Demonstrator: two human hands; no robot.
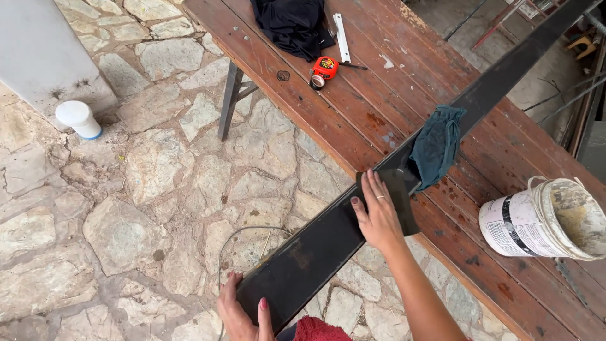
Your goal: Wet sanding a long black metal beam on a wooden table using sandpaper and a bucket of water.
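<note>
A long flat dark metal bar (328,243) runs slantwise from the bottom middle up to the top right, and everything here is placed by it. Far to the left of the bar, a small white plastic tub with a blue base (78,119) stands on the pale stone floor (145,189), next to a grey wall. At the bar's near end, the left hand (243,316) holds the left edge, its grip wrapped round the end with the thumb on top. Further up the bar, the right hand (377,218) lies flat with its fingers spread, pressing down a dark sheet of sanding paper (399,189) on the bar's top face. Just above that hand, a crumpled teal cloth (435,144) hangs over the bar. The bar's far half lies on a reddish-brown wooden plank desk (379,76). On the desk to the upper left of the bar lie a black cloth (291,25), a white flat strip (341,36) and an orange and black tape measure (324,68). To the right of the bar, a dirty white plastic bucket (546,218) lies tipped on its side on the desk.
</note>
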